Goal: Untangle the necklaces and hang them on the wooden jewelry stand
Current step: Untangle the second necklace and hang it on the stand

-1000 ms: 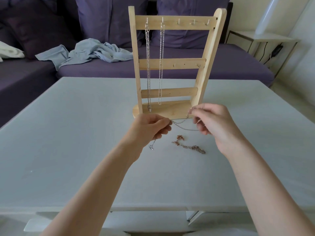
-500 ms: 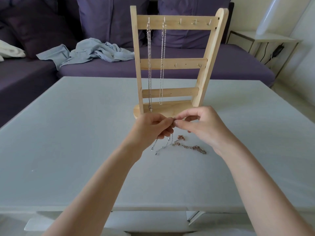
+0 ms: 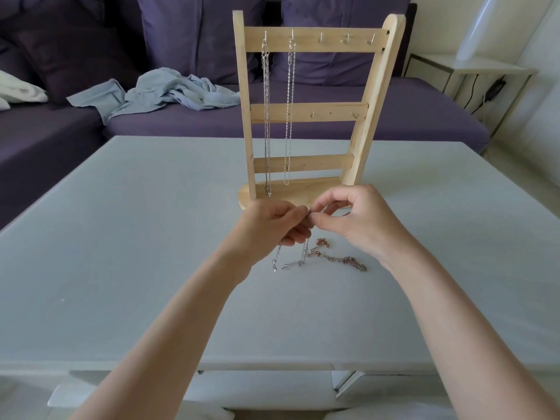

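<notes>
both hands (image 3: 274,227) (image 3: 360,221) pinching silver chain (image 3: 292,262) over counter (image 3: 121,237), before stand (image 3: 306,116), beside rose chain (image 3: 342,259).

— Op: where am I looking?
— Home living room. I see a purple sofa (image 3: 303,122) with cushions, crumpled blue garment (image 3: 169,92), pale low table (image 3: 121,237), white side table (image 3: 472,68).

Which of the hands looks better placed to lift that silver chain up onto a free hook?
Probably the right hand: it pinches the silver chain and sits below the free hooks.
</notes>
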